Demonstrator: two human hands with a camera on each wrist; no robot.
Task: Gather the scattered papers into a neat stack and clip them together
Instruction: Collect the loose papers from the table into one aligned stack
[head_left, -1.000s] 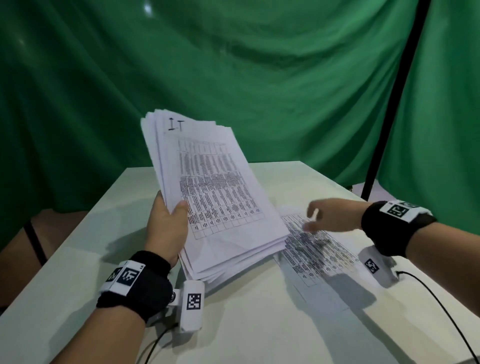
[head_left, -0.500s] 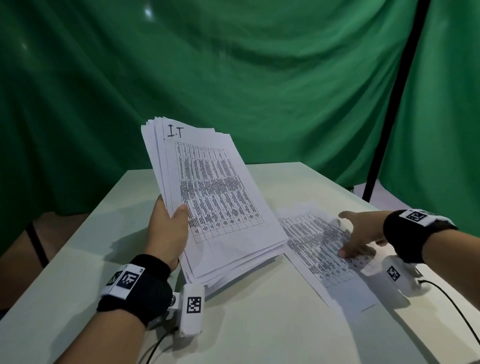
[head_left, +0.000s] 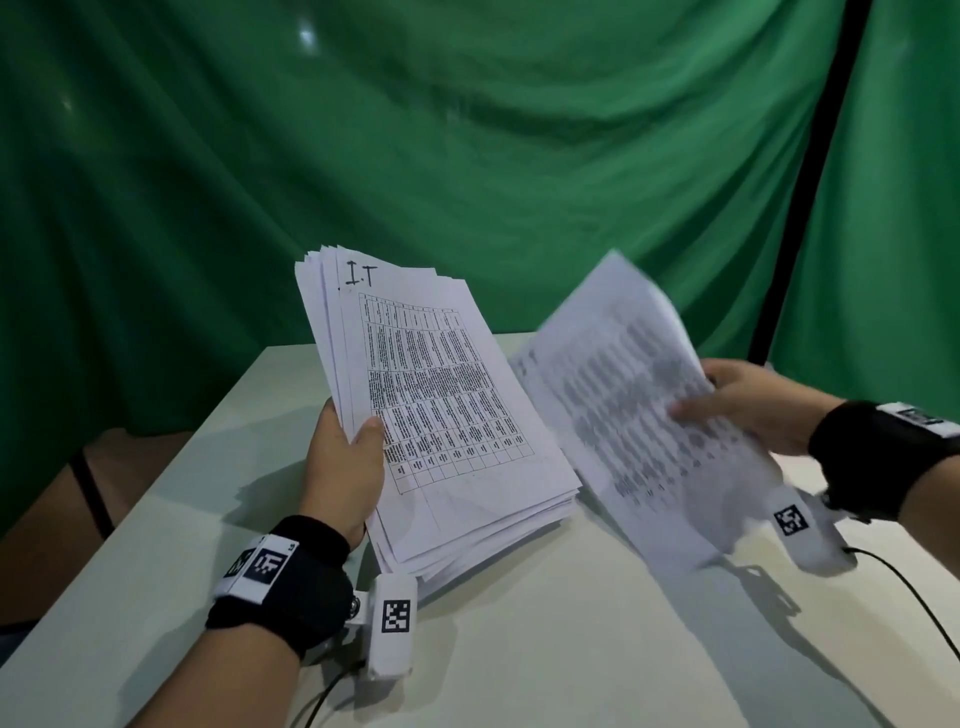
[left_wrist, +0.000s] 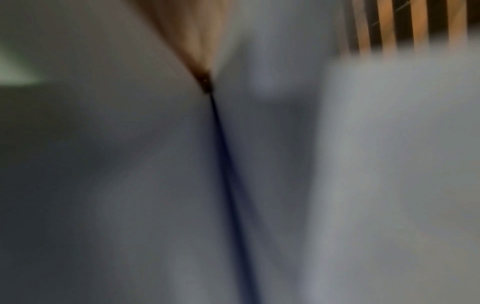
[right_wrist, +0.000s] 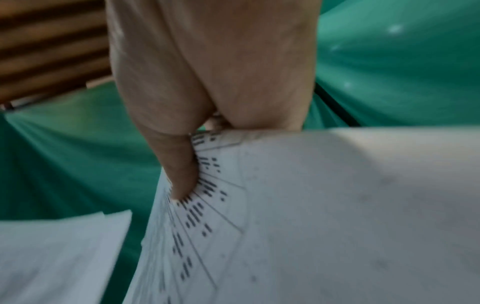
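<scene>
My left hand (head_left: 345, 462) grips a thick stack of printed papers (head_left: 441, 405) by its left edge, thumb on top, tilted up with its lower end near the white table (head_left: 545, 649). The top page bears a table and the handwritten letters "I.T". To the right, my right hand (head_left: 737, 402) pinches a loose printed sheet (head_left: 634, 415) by its right edge, lifted off the table and blurred. In the right wrist view the thumb (right_wrist: 179, 164) presses on the sheet (right_wrist: 285, 216). The left wrist view is a blur of grey paper (left_wrist: 363, 164). No clip is visible.
A green cloth backdrop (head_left: 467, 130) hangs behind the table. A black pole (head_left: 800, 208) stands at the back right. A black cable (head_left: 909, 592) runs across the table's right side from the right wrist camera.
My right hand, which lay flat on the loose sheet on the table, has taken hold of it and lifted it toward the stack. The left hand kept the stack nearly still.
</scene>
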